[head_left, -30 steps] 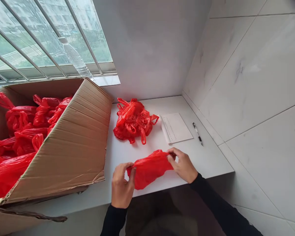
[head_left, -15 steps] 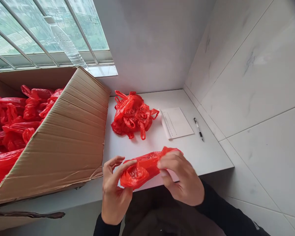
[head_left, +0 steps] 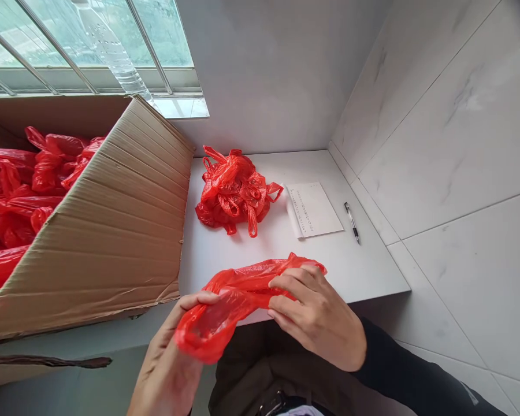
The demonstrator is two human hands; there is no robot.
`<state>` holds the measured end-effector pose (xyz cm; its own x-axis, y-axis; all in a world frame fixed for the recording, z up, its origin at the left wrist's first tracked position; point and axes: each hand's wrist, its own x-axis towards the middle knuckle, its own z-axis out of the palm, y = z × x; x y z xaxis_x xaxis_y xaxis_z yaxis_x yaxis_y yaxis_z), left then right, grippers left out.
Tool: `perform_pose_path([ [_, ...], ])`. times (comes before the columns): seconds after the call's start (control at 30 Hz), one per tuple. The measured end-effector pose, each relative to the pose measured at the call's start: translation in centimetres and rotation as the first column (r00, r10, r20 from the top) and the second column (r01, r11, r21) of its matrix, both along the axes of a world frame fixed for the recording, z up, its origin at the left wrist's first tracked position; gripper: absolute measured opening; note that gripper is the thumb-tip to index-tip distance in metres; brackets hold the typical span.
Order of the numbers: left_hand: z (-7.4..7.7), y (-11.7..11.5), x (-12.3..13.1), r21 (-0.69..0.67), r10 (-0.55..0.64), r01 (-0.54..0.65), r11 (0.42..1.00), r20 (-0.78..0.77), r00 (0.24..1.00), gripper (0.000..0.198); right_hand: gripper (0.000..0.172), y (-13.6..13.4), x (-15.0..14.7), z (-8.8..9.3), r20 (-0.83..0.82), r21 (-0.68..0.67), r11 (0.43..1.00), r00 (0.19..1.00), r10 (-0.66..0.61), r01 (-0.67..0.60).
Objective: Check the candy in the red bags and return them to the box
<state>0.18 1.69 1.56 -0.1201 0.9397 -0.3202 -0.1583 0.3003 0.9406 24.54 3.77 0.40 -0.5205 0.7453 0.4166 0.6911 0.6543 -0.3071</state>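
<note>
Fingers point(head_left: 291, 284) of the right hand point(head_left: 318, 320) are curled over one end of a red plastic bag point(head_left: 242, 286), pinching the film against the palm; the left hand point(head_left: 169, 364) grips the other end, thumb point(head_left: 201, 299) pressed on top, the remaining fingers hidden under the plastic. Bag stretched between the two hands, held in the air just in front of the near edge of the white counter point(head_left: 368, 268); its left end hangs open and loose below the left thumb. Both sleeves dark.

On the counter, well behind the hands: a heap of crumpled red bags point(head_left: 234, 193); just right of it a sheet of printed paper point(head_left: 316, 209); right of the paper a pen point(head_left: 352, 223), lying near the tiled wall point(head_left: 450, 144). To the left, a cardboard box point(head_left: 112, 225) lies tilted, holding more red bags point(head_left: 21, 185); behind it a clear plastic bottle point(head_left: 112, 55) leans against the barred window point(head_left: 164, 34).
</note>
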Motion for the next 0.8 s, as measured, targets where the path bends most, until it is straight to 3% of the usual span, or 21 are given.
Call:
perform_pose_path([
  [0.1,-0.1,0.0,-0.2,-0.143,0.063,-0.043,0.989,0.14,0.988,0.033,0.013,-0.2,-0.1,0.2,0.009,-0.08,0.997,1.0,0.015,-0.015],
  [0.23,0.5,-0.2,0.2,-0.143,0.121,-0.103,0.984,0.125,0.985,0.045,0.021,0.3,0.5,0.5,0.11,-0.109,0.98,0.982,-0.156,0.168],
  [0.33,0.4,-0.4,0.6,-0.104,0.015,-0.013,0.994,0.02,1.0,0.072,0.021,0.4,0.9,1.9,0.122,-0.064,0.957,0.954,-0.274,0.283],
  [0.4,-0.1,-0.7,0.6,-0.105,-0.078,0.072,0.992,-0.056,0.995,0.082,0.018,0.1,0.7,3.1,0.042,-0.035,0.952,0.952,-0.304,0.305],
  [0.47,-0.6,-0.9,0.8,-0.09,-0.079,0.072,0.993,-0.082,0.994,0.075,0.016,-0.3,0.1,4.0,-0.094,-0.033,0.981,0.976,-0.194,0.192],
  [0.53,-0.8,-1.1,1.2,-0.057,-0.039,0.036,0.998,-0.053,0.998,0.066,0.02,-0.5,-0.6,4.1,-0.16,-0.068,0.997,0.987,0.03,-0.041],
  [0.6,-0.6,-1.2,1.8,-0.046,-0.007,0.006,0.999,-0.008,1.0,0.059,0.026,-0.3,-0.9,3.5,-0.046,-0.181,0.967,0.984,0.174,-0.18],
  [0.63,-0.4,-1.2,2.1,-0.048,-0.005,0.006,0.999,0.01,1.0,0.054,0.029,-0.1,-0.9,3.1,0.06,-0.267,0.949,0.98,0.192,-0.169],
  [0.73,-0.1,-1.3,2.4,-0.044,-0.019,0.02,0.999,0.026,0.999,0.043,0.036,0.7,-0.1,2.1,0.377,-0.466,0.883,0.916,0.137,0.06],
  [0.8,-0.2,-1.4,2.4,-0.019,-0.044,0.044,0.999,0.021,0.999,0.044,0.04,1.0,0.6,1.8,0.499,-0.503,0.845,0.859,0.113,0.181],
])
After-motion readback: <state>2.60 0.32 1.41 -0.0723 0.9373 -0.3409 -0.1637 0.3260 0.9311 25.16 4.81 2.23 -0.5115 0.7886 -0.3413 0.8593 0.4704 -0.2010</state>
